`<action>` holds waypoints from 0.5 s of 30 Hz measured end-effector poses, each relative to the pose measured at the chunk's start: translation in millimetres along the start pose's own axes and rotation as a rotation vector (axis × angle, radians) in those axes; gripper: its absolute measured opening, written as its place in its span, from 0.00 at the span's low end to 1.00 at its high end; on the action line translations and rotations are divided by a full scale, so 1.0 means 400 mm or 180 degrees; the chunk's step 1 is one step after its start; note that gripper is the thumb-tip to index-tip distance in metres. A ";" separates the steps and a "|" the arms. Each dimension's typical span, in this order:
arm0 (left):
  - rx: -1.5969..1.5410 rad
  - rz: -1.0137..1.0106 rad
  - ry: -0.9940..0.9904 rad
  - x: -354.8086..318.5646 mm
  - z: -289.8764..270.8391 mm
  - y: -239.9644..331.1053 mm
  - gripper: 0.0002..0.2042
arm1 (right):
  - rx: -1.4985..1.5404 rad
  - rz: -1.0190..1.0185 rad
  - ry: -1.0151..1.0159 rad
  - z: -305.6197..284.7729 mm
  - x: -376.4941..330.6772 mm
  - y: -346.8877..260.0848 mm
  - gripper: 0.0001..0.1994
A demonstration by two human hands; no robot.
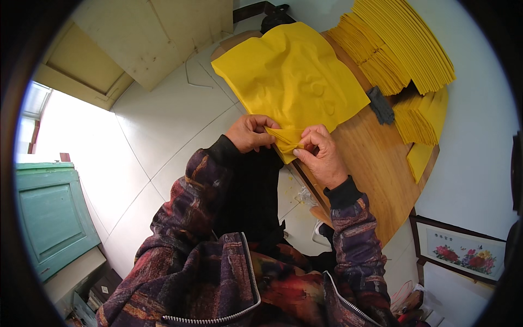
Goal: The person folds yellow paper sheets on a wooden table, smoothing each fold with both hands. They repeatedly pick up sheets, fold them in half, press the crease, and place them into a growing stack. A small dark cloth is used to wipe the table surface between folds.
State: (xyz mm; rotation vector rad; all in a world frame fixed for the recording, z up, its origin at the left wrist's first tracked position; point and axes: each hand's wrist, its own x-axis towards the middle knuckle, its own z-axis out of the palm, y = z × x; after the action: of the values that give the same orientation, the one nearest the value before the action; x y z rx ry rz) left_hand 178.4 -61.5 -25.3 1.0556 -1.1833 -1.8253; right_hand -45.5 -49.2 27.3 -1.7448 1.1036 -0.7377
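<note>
A large yellow fabric bag (294, 71) lies over the wooden table, its near end drawn toward me past the table's edge. My left hand (252, 132) pinches the left side of that near end between thumb and fingers. On the right, my right hand (321, 152) grips the same edge, thumb and fingertips pressed together. Between the two hands the material is bunched into small folds. Round raised shapes show through the bag's right part; what makes them is hidden.
Tall stacks of folded yellow fabric (406, 43) stand at the table's back right, with a lower stack (422, 117) nearer. A dark grey cloth (381, 106) lies beside the bag on the wooden table (376, 169). A framed flower picture (463, 253) leans at right; a green cabinet (52, 218) stands left.
</note>
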 end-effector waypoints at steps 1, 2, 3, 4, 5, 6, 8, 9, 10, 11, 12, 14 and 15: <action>-0.0004 0.0016 0.0058 0.000 0.004 -0.001 0.10 | -0.0027 0.0037 -0.0001 0.000 -0.001 -0.001 0.09; 0.0018 0.0013 0.0134 0.001 0.009 -0.002 0.09 | -0.0069 -0.0010 0.0012 0.000 -0.002 -0.002 0.10; 0.0046 0.0014 0.0218 0.002 0.013 -0.003 0.08 | -0.0121 -0.0013 0.0016 0.001 -0.003 -0.003 0.11; 0.0039 0.0002 0.0282 0.002 0.017 -0.004 0.08 | -0.0169 -0.0017 0.0033 0.001 -0.005 -0.004 0.12; 0.0038 -0.0007 0.0353 0.003 0.021 -0.005 0.08 | -0.0230 -0.0057 0.0103 0.002 -0.007 -0.004 0.13; 0.0034 -0.0018 0.0427 0.003 0.024 -0.006 0.08 | -0.0288 -0.0097 0.0183 0.004 -0.010 -0.004 0.15; -0.0002 0.0012 0.0464 0.002 0.027 -0.007 0.08 | -0.0397 -0.0243 0.0323 0.007 -0.016 -0.003 0.17; -0.0018 0.0017 0.0497 0.002 0.028 -0.007 0.08 | -0.0449 -0.0351 0.0385 0.009 -0.019 0.000 0.18; -0.0013 0.0020 0.0504 0.002 0.029 -0.006 0.08 | -0.0503 -0.0452 0.0448 0.010 -0.021 0.002 0.19; -0.0007 0.0014 0.0522 0.003 0.030 -0.006 0.08 | -0.0469 -0.0479 0.0437 0.011 -0.024 0.005 0.18; -0.0003 0.0009 0.0548 0.003 0.032 -0.005 0.08 | -0.0437 -0.0498 0.0429 0.012 -0.027 0.007 0.18; 0.0024 -0.0005 0.0588 0.003 0.034 -0.004 0.08 | -0.0401 -0.0537 0.0368 0.012 -0.030 0.012 0.15; 0.0034 -0.0017 0.0619 0.002 0.036 -0.004 0.08 | -0.0396 -0.0557 0.0315 0.012 -0.031 0.013 0.13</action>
State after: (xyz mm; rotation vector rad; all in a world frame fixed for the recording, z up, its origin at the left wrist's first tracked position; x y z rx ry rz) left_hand 164.9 -56.7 -23.3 1.2134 -1.0760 -1.6792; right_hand -48.7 -37.2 20.4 -1.9465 1.0920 -0.8867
